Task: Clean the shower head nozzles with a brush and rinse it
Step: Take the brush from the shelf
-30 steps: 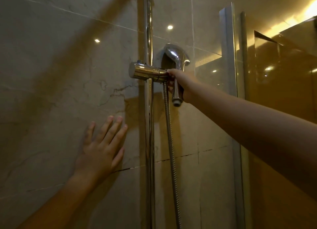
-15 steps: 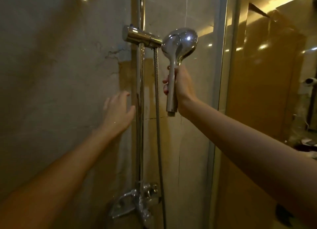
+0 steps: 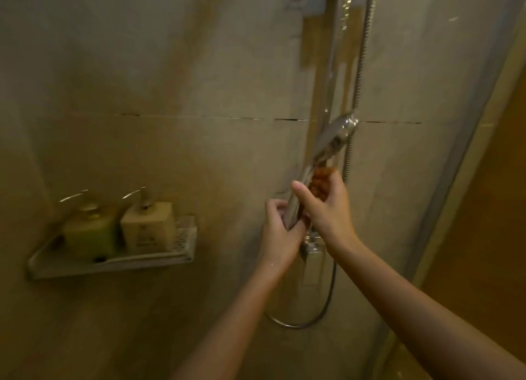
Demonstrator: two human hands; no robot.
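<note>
HANDS ON THE HANDLE: A person's left hand (image 3: pixel 280 233) curls its fingers round the lower end of the shower head's handle. The right hand (image 3: pixel 328 209) grips just above it, thumb laid across the chrome and fingers wrapped behind. The shower head (image 3: pixel 337 133) tilts up and to the right of both hands, in front of the wall rail (image 3: pixel 331 66), too blurred to show its nozzles. The metal hose (image 3: pixel 359 66) hangs beside the rail and loops below the mixer tap (image 3: pixel 311 247). No brush is in view. On the wall shelf (image 3: pixel 113 264), 2 pump bottles stand side by side, the green bottle (image 3: pixel 89 234) toward its left end and the beige bottle (image 3: pixel 148 227) toward its right. The step looks like settling the grip. It would go best if 1 hand takes the handle firmly and turns the nozzle face toward the eyes, freeing the other for a brush.
</note>
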